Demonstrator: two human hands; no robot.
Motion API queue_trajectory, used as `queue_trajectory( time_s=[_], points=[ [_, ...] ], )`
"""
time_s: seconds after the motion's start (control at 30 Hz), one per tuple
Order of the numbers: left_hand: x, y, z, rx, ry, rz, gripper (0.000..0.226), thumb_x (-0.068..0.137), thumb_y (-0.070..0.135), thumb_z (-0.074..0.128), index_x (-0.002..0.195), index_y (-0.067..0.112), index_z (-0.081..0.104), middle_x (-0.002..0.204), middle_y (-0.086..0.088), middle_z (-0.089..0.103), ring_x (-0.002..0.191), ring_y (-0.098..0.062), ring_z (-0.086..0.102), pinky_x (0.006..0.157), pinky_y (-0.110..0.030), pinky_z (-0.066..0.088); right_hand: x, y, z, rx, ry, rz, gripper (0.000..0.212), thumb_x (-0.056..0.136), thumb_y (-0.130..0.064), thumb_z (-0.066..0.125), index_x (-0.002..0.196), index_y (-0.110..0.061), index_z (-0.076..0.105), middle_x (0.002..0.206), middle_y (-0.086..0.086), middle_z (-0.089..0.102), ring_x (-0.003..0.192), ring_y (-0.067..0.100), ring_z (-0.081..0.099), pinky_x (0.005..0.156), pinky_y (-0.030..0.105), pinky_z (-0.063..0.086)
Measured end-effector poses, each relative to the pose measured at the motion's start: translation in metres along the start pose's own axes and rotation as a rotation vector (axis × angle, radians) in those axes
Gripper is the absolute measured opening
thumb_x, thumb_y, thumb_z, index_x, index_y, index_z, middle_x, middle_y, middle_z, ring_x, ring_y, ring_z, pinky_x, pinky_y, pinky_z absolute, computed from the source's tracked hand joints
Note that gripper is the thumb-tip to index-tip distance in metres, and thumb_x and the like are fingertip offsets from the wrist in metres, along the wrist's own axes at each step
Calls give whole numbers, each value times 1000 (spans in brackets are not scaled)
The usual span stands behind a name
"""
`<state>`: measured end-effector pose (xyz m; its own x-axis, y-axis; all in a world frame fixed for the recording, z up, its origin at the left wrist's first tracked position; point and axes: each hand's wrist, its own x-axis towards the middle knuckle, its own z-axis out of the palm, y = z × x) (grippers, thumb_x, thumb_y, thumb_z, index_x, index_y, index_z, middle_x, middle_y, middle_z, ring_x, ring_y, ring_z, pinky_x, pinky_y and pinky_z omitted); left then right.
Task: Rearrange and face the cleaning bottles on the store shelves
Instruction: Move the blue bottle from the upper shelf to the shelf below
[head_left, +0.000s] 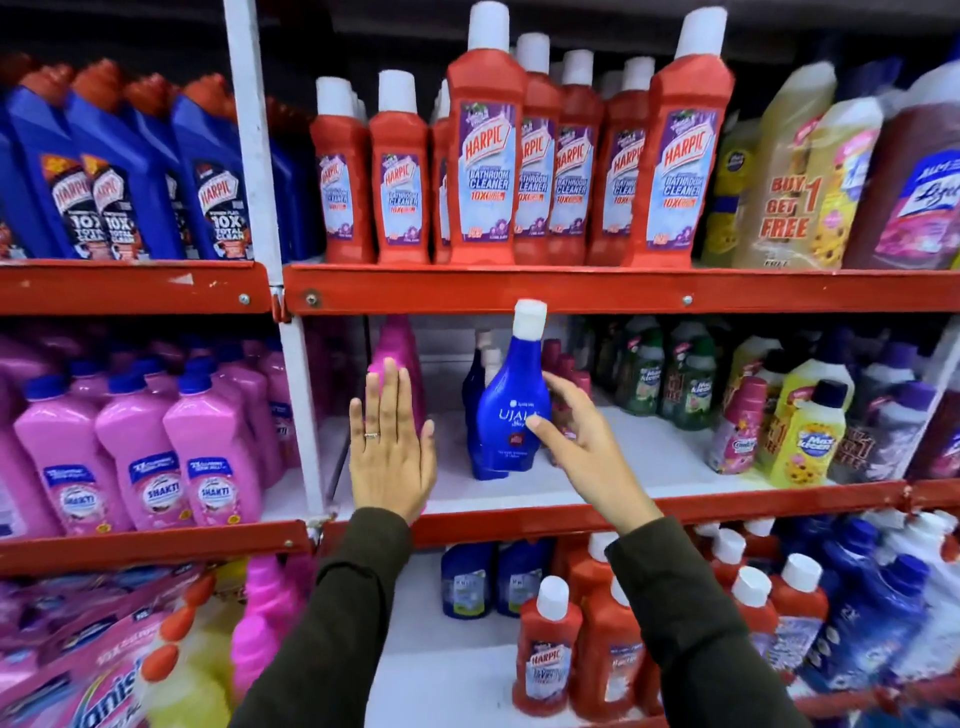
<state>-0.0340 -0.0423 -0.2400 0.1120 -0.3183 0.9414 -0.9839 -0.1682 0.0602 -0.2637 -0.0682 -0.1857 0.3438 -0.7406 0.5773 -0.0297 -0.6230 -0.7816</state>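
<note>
A blue Ujala bottle (511, 400) with a white cap stands upright on the white middle shelf (597, 467), label to the front, with more blue bottles right behind it. My right hand (576, 431) wraps its lower right side, thumb on the label and fingers behind. A pink bottle (397, 353) stands to the left. My left hand (389, 441) is flat in front of it, fingers straight and together, palm toward the bottle; it holds nothing. Whether the palm touches the pink bottle is hidden.
Red Harpic bathroom cleaner bottles (483, 171) fill the top shelf, blue Harpic bottles (104, 176) to their left. Pink Shakti bottles (156, 447) stand left of the white upright post (296, 395). Green and yellow Max Kleen bottles (810, 431) crowd the right. Small red Harpic bottles (550, 654) stand below.
</note>
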Motion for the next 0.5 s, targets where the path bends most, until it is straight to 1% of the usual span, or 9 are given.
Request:
queue_trajectory(
  time_s=[0.03,0.1,0.17,0.27,0.33,0.37,0.43,0.47,0.5],
  points=[
    [-11,-3,4,-1,-16,-7,75,101,32,33,161,9,-7,169,-3,-21,157,-19,-16,128,-39,-10,-3,10,4,1,-5,11,48,96,-5,61,139,-24,48,138,9,55,116,14,59,92,22,50],
    [-32,-9,12,18,-55,-11,76,102,33,33,160,7,-8,169,-6,-22,157,-20,-17,128,-41,-11,-8,31,11,-11,-17,30,49,96,-6,61,136,-30,47,139,6,53,125,16,56,97,27,51],
    [-49,-13,20,29,-95,-18,76,102,34,32,160,6,-8,168,-8,-22,157,-21,-18,128,-42,-10,-11,50,18,-21,-26,66,49,96,-9,61,135,-34,48,140,2,52,128,15,54,95,28,53],
    [-68,-16,30,27,-149,-16,77,102,35,30,159,4,-11,168,-13,-24,157,-24,-18,128,-43,-5,-11,75,26,-42,-3,124,47,96,-11,62,132,-39,48,139,1,52,126,12,54,93,27,56],
    [-76,-16,36,29,-156,-9,79,101,35,31,159,3,-11,167,-14,-24,157,-24,-18,128,-43,-5,-8,88,30,-57,13,144,47,96,-11,63,129,-40,49,138,1,52,123,9,55,93,29,56],
    [-78,-17,39,31,-153,-3,80,100,35,32,159,2,-10,167,-14,-24,157,-25,-18,128,-42,-7,-6,92,32,-62,12,150,47,95,-11,63,127,-43,49,137,-1,53,122,5,55,94,28,56],
    [-83,-19,43,50,-142,18,81,99,35,34,159,1,-8,167,-15,-23,157,-25,-18,128,-42,-10,-3,98,33,-76,2,152,53,95,-11,63,122,-54,48,134,-8,53,119,-7,52,90,20,54],
    [-83,-20,45,60,-136,26,81,99,34,35,159,1,-8,167,-16,-22,157,-25,-17,128,-42,-11,-3,100,33,-85,-4,154,56,95,-12,63,120,-59,47,132,-11,53,119,-9,52,88,16,53],
    [-83,-21,46,62,-133,31,81,99,34,36,159,1,-8,168,-16,-22,157,-25,-17,128,-42,-11,-2,102,32,-90,-10,160,57,95,-12,63,118,-62,46,131,-13,53,120,-7,52,87,14,53]
  ],
)
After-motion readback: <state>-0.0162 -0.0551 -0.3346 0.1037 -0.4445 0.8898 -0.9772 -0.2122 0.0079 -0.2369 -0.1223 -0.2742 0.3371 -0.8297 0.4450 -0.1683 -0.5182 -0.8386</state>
